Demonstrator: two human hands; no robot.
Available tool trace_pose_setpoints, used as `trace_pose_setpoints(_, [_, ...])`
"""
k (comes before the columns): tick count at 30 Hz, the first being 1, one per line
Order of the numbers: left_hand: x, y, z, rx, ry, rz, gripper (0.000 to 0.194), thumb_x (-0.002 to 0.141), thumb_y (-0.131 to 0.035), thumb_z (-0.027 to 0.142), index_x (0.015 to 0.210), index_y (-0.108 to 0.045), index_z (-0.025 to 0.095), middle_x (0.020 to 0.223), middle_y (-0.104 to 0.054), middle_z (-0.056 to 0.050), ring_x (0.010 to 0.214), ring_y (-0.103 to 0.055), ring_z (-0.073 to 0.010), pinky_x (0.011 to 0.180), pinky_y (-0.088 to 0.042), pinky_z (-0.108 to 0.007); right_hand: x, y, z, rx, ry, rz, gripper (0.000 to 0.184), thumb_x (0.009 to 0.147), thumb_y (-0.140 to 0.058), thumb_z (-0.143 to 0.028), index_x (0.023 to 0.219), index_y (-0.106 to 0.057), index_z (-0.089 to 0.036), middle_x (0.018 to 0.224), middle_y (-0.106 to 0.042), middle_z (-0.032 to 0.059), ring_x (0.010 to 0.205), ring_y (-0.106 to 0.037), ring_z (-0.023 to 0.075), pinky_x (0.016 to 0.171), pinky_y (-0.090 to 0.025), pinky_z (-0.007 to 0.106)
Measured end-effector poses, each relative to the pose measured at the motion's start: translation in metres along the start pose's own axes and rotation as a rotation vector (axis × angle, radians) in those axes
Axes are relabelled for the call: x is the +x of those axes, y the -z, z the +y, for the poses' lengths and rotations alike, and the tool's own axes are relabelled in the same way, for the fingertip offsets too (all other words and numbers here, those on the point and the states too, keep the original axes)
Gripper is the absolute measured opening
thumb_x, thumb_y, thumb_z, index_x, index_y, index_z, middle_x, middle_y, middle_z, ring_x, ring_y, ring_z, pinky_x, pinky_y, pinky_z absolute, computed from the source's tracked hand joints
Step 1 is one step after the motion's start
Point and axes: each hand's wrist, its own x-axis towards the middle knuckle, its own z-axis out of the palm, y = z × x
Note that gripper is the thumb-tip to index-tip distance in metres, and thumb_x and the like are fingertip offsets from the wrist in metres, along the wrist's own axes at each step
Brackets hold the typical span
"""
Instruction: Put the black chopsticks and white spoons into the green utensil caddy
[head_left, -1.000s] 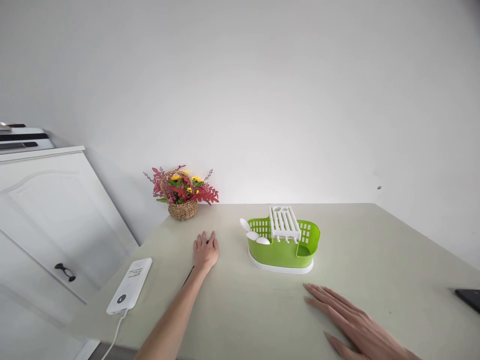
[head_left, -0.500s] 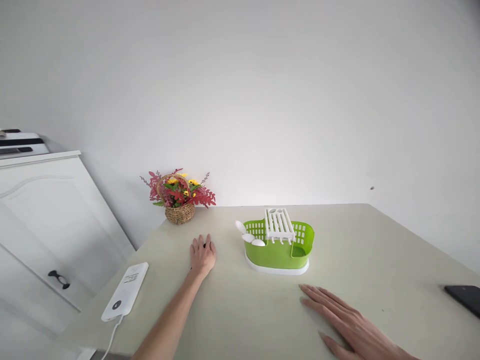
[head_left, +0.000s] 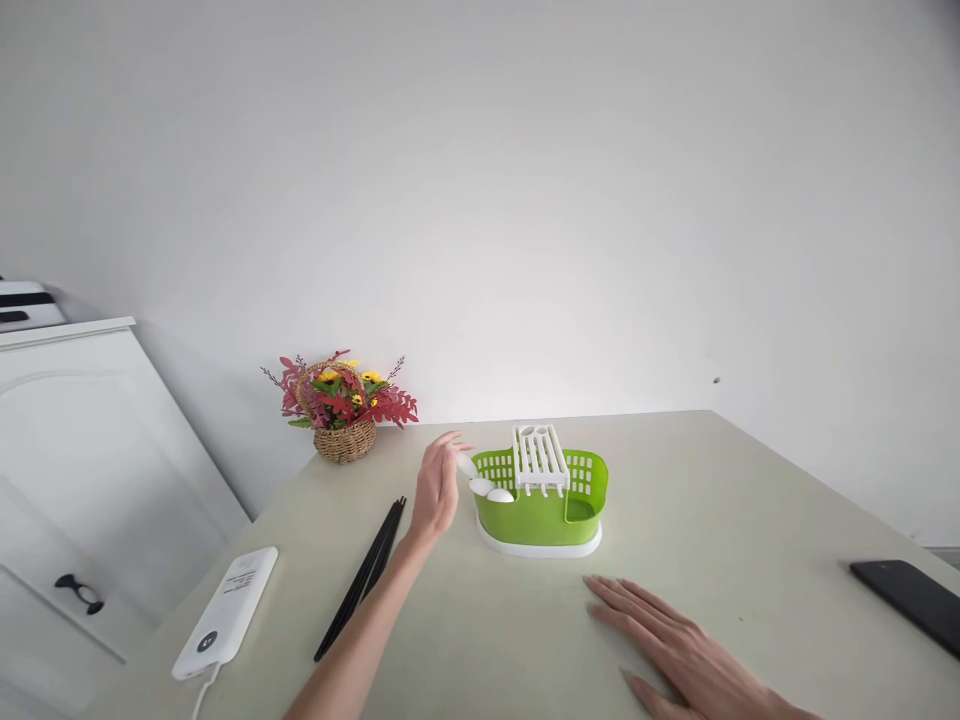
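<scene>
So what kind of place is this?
Probably somebody's home: there's a white panelled cabinet, a brown wicker basket of yellow flowers, and an oval green plastic basket holding white spoons.

Left hand (head_left: 438, 490) and slim forearm (head_left: 366, 630) bare; right hand (head_left: 671, 640) bare too, fingers (head_left: 636, 604) long, tapered.

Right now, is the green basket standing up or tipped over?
Upright: the green basket sits on its white base, open top facing up, with white spoons poking out.
</scene>
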Motion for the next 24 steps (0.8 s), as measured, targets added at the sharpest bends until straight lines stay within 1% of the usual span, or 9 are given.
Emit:
trace_pose_setpoints(2, [0.007,0.000,0.008,0.009,-0.056,-0.064,0.054,0.109,-0.023,0.045,0.112,-0.071,0.020,0.135,-0.063,-0.010,0.132,-0.053,-0.0228,0.116,-0.040,-0.041,0.001,0.001,-0.001,-0.012,-0.010,-0.016,0.060,0.102,-0.049,-0.045,0.159,-0.038,-0.032,0.167,-0.028,0.0016,0.153,-0.028,0.0281,0.124,-0.030,0.049])
trace_pose_setpoints(4, [0.010,0.001,0.012,0.013,-0.087,-0.132,0.056,0.109,-0.021,0.044,0.112,-0.071,0.020,0.130,-0.066,-0.010,0.127,-0.056,-0.0225,0.112,-0.043,-0.040,0.001,0.002,-0.001,-0.006,-0.001,-0.011,0.060,0.102,-0.049,-0.045,0.159,-0.037,-0.032,0.166,-0.028,0.0013,0.153,-0.028,0.0276,0.125,-0.029,0.049])
trace_pose_setpoints(8, [0.012,0.000,0.015,0.013,-0.113,-0.261,0.057,0.109,-0.018,0.043,0.115,-0.070,0.021,0.119,-0.070,-0.008,0.117,-0.061,-0.0224,0.104,-0.048,-0.039,0.001,0.005,-0.003,0.018,0.012,0.003,0.060,0.102,-0.049,-0.044,0.159,-0.036,-0.033,0.166,-0.029,0.0005,0.153,-0.029,0.0269,0.125,-0.029,0.048])
trace_pose_setpoints(11, [0.011,0.001,0.020,0.045,-0.116,-0.348,0.054,0.109,-0.020,0.042,0.113,-0.070,0.023,0.121,-0.068,-0.007,0.117,-0.059,-0.0221,0.104,-0.047,-0.039,0.000,0.005,-0.003,0.033,0.008,0.025,0.059,0.101,-0.050,-0.043,0.158,-0.038,-0.034,0.166,-0.030,0.0002,0.153,-0.030,0.0273,0.125,-0.030,0.048])
trace_pose_setpoints(13, [0.011,0.002,0.023,0.084,-0.117,-0.399,0.045,0.107,-0.030,0.043,0.113,-0.070,0.023,0.122,-0.067,-0.007,0.119,-0.057,-0.0226,0.106,-0.047,-0.040,-0.001,0.005,-0.003,0.045,0.010,0.040,0.059,0.101,-0.050,-0.043,0.158,-0.039,-0.034,0.165,-0.031,0.0000,0.152,-0.030,0.0275,0.125,-0.030,0.048])
trace_pose_setpoints(16, [0.012,0.006,0.025,0.132,-0.138,-0.458,0.032,0.099,-0.052,0.046,0.117,-0.067,0.024,0.126,-0.064,-0.007,0.124,-0.055,-0.0247,0.107,-0.046,-0.041,-0.001,0.004,-0.002,0.051,0.002,0.038,0.059,0.101,-0.050,-0.044,0.158,-0.039,-0.034,0.165,-0.031,0.0000,0.152,-0.031,0.0281,0.124,-0.031,0.049])
trace_pose_setpoints(19, [0.013,0.011,0.027,0.156,-0.177,-0.489,0.034,0.089,-0.066,0.044,0.118,-0.066,0.025,0.127,-0.063,-0.007,0.123,-0.056,-0.0256,0.105,-0.048,-0.040,-0.001,0.004,-0.001,0.034,-0.020,0.002,0.059,0.102,-0.048,-0.046,0.158,-0.038,-0.034,0.166,-0.029,0.0003,0.153,-0.029,0.0285,0.124,-0.030,0.051])
trace_pose_setpoints(22, [0.014,0.012,0.029,0.172,-0.207,-0.499,0.037,0.085,-0.072,0.046,0.114,-0.068,0.026,0.124,-0.064,-0.007,0.118,-0.059,-0.0255,0.100,-0.051,-0.039,-0.001,0.003,0.000,0.021,-0.036,-0.039,0.059,0.102,-0.045,-0.047,0.159,-0.038,-0.032,0.167,-0.027,0.0005,0.154,-0.027,0.0282,0.125,-0.029,0.051])
trace_pose_setpoints(24, [0.014,0.010,0.029,0.183,-0.223,-0.503,0.037,0.082,-0.075,0.050,0.110,-0.070,0.026,0.122,-0.064,-0.007,0.114,-0.060,-0.0256,0.097,-0.052,-0.039,-0.001,0.003,0.000,0.034,-0.036,-0.033,0.059,0.102,-0.046,-0.047,0.159,-0.038,-0.033,0.167,-0.028,0.0005,0.154,-0.027,0.0282,0.125,-0.029,0.051])
